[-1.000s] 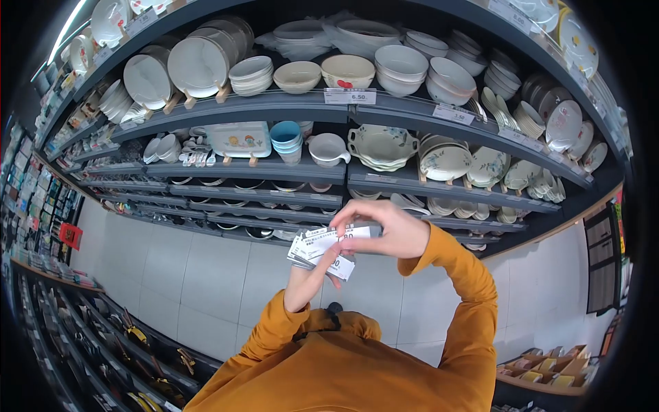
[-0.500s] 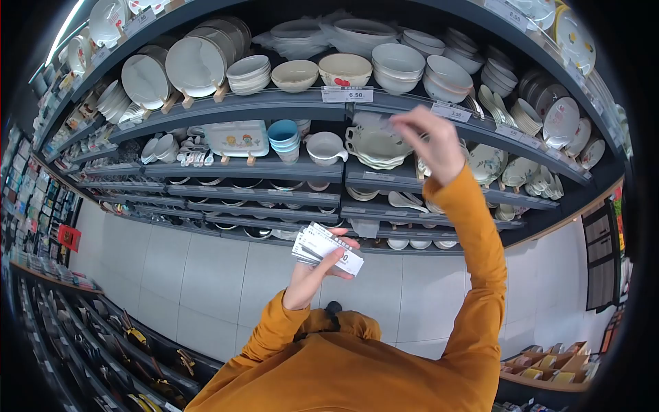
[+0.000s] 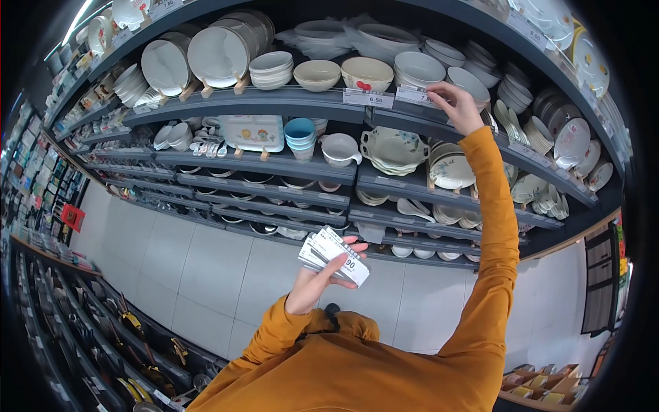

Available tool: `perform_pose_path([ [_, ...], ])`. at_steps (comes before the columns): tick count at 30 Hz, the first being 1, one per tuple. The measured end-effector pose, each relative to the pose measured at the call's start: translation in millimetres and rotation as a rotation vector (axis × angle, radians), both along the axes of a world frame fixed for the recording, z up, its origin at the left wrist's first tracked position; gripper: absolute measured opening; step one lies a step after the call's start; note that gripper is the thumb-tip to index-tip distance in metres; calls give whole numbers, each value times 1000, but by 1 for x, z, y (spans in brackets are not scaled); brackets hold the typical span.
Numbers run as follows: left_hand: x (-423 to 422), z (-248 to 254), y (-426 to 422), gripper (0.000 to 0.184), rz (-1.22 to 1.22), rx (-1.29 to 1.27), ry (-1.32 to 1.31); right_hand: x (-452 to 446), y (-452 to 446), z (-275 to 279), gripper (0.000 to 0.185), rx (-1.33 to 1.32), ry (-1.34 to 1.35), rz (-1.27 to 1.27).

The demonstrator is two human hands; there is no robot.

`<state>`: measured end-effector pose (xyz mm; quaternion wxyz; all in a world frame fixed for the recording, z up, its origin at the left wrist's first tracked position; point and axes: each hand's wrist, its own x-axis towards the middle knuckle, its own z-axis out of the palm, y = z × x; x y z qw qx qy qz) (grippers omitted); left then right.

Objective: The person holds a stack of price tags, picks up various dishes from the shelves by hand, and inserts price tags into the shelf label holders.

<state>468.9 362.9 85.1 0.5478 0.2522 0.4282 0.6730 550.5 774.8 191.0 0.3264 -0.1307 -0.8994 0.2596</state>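
Observation:
My right hand [image 3: 458, 108] reaches up to the upper shelf's front edge, thumb and fingers pinched at the right end of a price tag [image 3: 415, 95] that reads about 7.8. This tag sits against the edge strip, just right of another price tag [image 3: 368, 98] marked 6.50. Directly above it stand white bowls [image 3: 419, 69] and a cream bowl [image 3: 367, 73] with a red motif. Lower down, in front of my body, my left hand [image 3: 322, 278] is closed around a fanned stack of price tags [image 3: 334, 257], its thumb pressed on top.
Plates [image 3: 218, 57] stand on wooden holders at the upper left. Scalloped green-white dishes [image 3: 393, 150], blue cups [image 3: 300, 134] and a patterned tray [image 3: 252, 132] fill the shelf below. A dark rack of tools [image 3: 130, 323] lines the lower left. Tiled floor [image 3: 206, 264] lies between.
My right hand has moved up to the shelf edge, where a price tag now shows beside the 6.50 one. The view has shifted slightly. My left hand keeps its stack.

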Motion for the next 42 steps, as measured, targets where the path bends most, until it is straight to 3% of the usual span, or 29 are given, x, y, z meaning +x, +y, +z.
perform_pose_path([
  [5,2,1,3,42,-8,0,11,6,-2,-2,21,8,-158,-43],
  [8,6,3,5,42,5,5,-3,11,-14,-7,22,213,-118,-83],
  [9,6,4,7,41,15,7,-9,10,-30,-7,18,501,99,-154],
  [12,6,2,9,39,36,-20,7,21,-80,-8,19,285,232,-283],
  [16,8,3,12,38,152,-53,51,43,-181,-60,15,-259,-18,67],
  [18,7,1,13,39,191,-51,55,49,-227,-80,13,-536,-76,111],
  [21,11,4,13,32,259,-35,63,56,-266,-111,6,-644,20,159],
  [27,16,-8,17,23,284,-58,81,61,-289,-127,13,-747,213,-51],
  [33,17,-10,16,24,192,-55,31,67,-288,-129,7,-813,193,-81],
  [42,16,-7,12,29,126,-95,4,64,-270,-115,8,-710,133,-59],
])
